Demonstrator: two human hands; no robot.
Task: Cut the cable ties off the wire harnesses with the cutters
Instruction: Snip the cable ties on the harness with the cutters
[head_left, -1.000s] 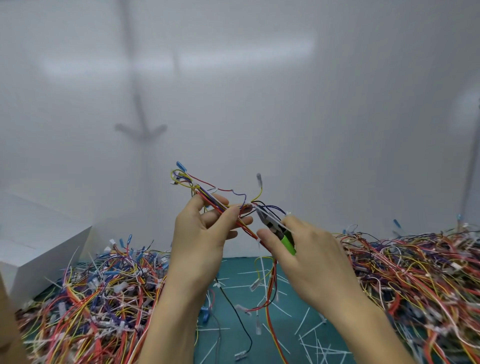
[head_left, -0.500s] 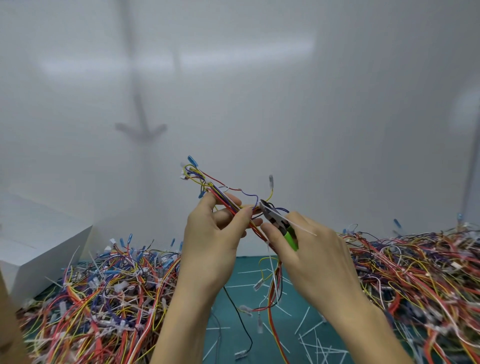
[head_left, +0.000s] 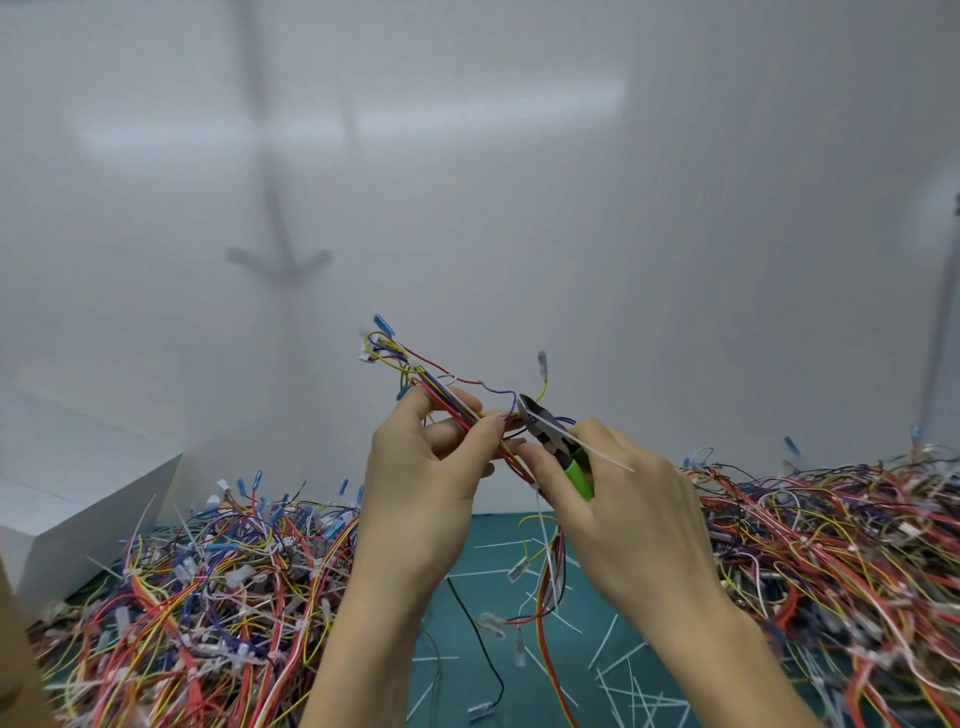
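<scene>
Soft, even overhead light; a pale glare band on the white wall (head_left: 467, 156); edges bow and blur.

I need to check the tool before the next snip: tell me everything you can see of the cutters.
The cutters are small: a dark metal head and bright green handles, mostly hidden in the right hand, whose fingers curl round them. They are held in the air, tip pointing up and left, at the harness that the left hand holds. A thin white cable tie lies across the head and sticks out to the right. Whether the jaws are closed cannot be told.
</scene>
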